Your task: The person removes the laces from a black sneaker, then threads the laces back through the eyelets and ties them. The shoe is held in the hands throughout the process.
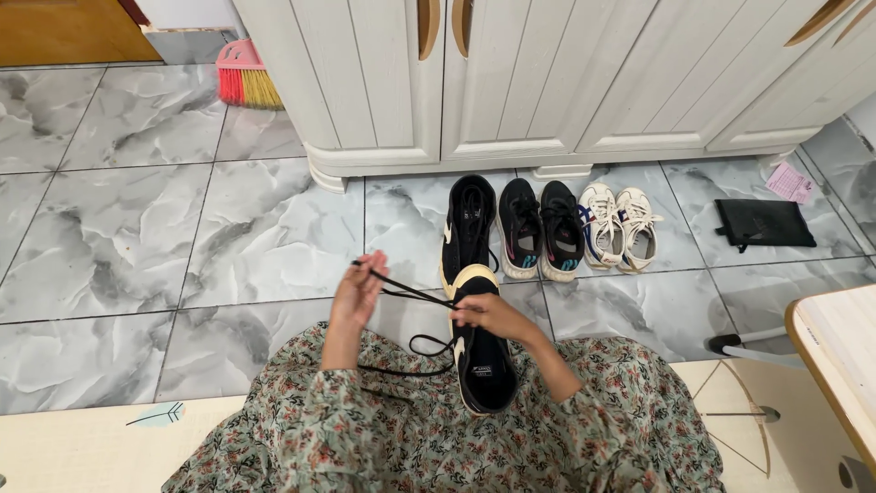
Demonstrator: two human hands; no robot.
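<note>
A black sneaker with a cream toe (pixel 482 365) rests on my lap, toe pointing away from me. My left hand (pixel 358 290) pinches the end of its black shoelace (pixel 406 294) and pulls it out to the left, taut. My right hand (pixel 491 315) lies on the front of the sneaker, fingers closed on the lace where it meets the eyelets. A loose loop of lace hangs down toward my floral dress (pixel 383 438). The matching black sneaker (pixel 469 228) stands on the grey marble floor just beyond.
A black pair with teal soles (pixel 540 228) and a white pair (pixel 619 226) stand in a row before the white cabinet (pixel 511 82). A black pouch (pixel 763 223) and pink paper (pixel 790 183) lie at right. A broom (pixel 245 80) leans far left. A wooden table corner (pixel 839 338) is at right.
</note>
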